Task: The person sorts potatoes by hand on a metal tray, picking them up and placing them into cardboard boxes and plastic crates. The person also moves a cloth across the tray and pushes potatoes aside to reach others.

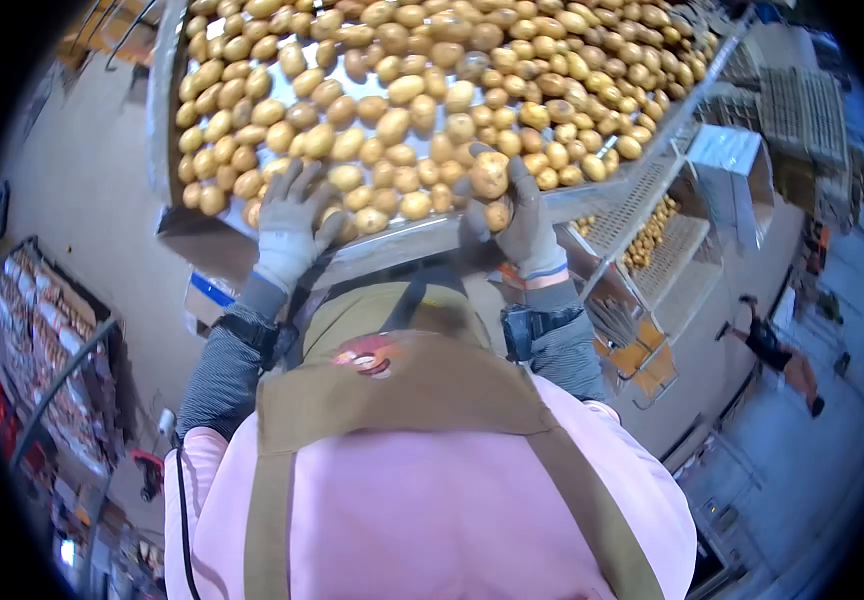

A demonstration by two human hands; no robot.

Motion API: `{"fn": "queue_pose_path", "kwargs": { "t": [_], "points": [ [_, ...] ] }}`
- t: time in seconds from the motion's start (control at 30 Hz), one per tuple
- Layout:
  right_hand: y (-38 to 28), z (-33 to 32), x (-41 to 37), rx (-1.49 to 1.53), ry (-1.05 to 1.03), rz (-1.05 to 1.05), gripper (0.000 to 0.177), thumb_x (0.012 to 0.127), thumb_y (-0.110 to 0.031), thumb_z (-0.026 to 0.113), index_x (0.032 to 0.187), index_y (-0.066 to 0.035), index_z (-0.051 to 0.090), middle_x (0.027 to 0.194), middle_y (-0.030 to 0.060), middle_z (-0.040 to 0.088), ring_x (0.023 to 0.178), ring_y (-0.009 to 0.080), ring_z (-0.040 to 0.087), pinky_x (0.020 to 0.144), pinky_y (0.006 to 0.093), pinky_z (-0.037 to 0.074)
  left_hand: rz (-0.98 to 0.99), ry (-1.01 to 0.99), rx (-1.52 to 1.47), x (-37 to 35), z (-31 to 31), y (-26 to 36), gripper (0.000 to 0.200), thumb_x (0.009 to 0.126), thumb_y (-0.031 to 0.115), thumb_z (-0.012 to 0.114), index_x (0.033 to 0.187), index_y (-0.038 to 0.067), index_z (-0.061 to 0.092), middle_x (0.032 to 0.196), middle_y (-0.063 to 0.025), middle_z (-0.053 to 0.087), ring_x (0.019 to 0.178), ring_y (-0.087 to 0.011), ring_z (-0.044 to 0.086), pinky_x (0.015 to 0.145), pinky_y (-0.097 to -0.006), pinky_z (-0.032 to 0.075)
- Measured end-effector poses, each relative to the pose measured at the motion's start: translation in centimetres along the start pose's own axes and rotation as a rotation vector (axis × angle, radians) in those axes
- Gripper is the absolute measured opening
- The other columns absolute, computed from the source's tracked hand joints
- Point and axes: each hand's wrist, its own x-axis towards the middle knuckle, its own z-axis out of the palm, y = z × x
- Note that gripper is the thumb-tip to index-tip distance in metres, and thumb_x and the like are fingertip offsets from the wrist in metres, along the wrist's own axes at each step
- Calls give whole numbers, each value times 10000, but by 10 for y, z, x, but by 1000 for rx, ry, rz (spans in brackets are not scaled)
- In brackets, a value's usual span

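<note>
A wide metal sorting table [167, 120] is covered with many yellow-brown potatoes [402, 90]. My left hand [292, 225], in a grey glove, lies on the potatoes at the table's near edge with its fingers spread and grips nothing. My right hand [520, 225], also gloved, is closed around a potato [489, 175] lifted just above the near edge. A second potato [498, 214] sits against its palm. My pink shirt and tan apron fill the lower part of the view.
A perforated metal chute [642, 205] with more potatoes [652, 240] runs down to the right of the table. A grey box [727, 150] stands beside it. Another person [777, 350] walks on the floor at right. Stacked crates [42, 330] stand at left.
</note>
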Motion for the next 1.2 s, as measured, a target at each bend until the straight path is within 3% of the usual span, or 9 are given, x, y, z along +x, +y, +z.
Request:
{"fn": "queue_pose_path", "kwargs": {
  "t": [0.1,0.17,0.33,0.5,0.63,0.83,0.93,1.03,1.2],
  "points": [
    [12,8,12,-53,-93,309,459,987,-241,628,1370,-17,511,1063,93,670,875,120,640,721,232,527,-42,143,77,-53,-13,-15,312,842,260,702,1141,169,695,1418,-101,546,1357,-355,451,1131,-539,337],
    [30,37,20,-495,-97,467,476,932,-291,690,1350,-110,555,950,78,668,668,94,599,564,242,483,-193,262,-81,-82,-8,-27,286,825,133,709,1110,151,685,1397,-135,551,1234,-379,529,1045,-502,426],
    [82,131,30,-1307,-519,188,670,901,-540,620,1375,-81,503,1162,289,664,1105,443,641,954,490,496,-487,485,-170,-92,-7,-31,231,889,76,673,1118,84,698,1343,-168,581,1214,-363,555,1060,-437,446],
    [120,171,44,-1157,-659,-55,551,890,-327,650,1336,-27,529,1208,296,632,1134,440,618,983,475,487,-181,287,-107,-64,-19,-4,318,885,164,646,1194,94,671,1296,-174,631,1203,-347,582,1029,-461,446],
    [88,140,75,-1187,-481,-206,383,967,-218,539,1323,-86,592,1268,204,625,1124,372,632,961,432,514,-459,267,-159,-104,2,-37,319,893,180,698,1202,112,660,1207,-137,658,1164,-338,600,998,-453,468],
    [75,169,127,-1702,-380,-353,681,896,-299,681,1510,-191,407,1590,161,335,1080,342,664,920,437,546,-466,491,-47,-24,-17,-85,432,944,260,642,1353,130,597,1370,-166,584,1304,-365,508,1090,-463,410],
    [90,143,101,-1551,-508,-416,601,910,-273,654,1472,-183,460,1617,181,287,1146,335,650,937,442,539,-450,196,214,10,-2,-111,497,966,375,594,1402,139,557,1483,-172,494,1383,-378,436,1145,-493,343],
    [84,87,74,-1300,-260,-591,504,919,-240,645,1396,-113,541,1526,171,436,1111,326,661,929,416,536,-319,279,227,-13,6,-96,505,933,351,606,1408,184,559,1529,-127,446,1421,-342,391,1155,-520,294],
    [33,-2,-2,-220,141,142,328,945,-152,607,1251,-35,618,1058,74,645,831,165,612,724,287,523,-276,241,16,-10,-5,-48,492,937,302,607,1403,153,552,1518,-128,463,1403,-341,425,1180,-529,258]
  ]
}}
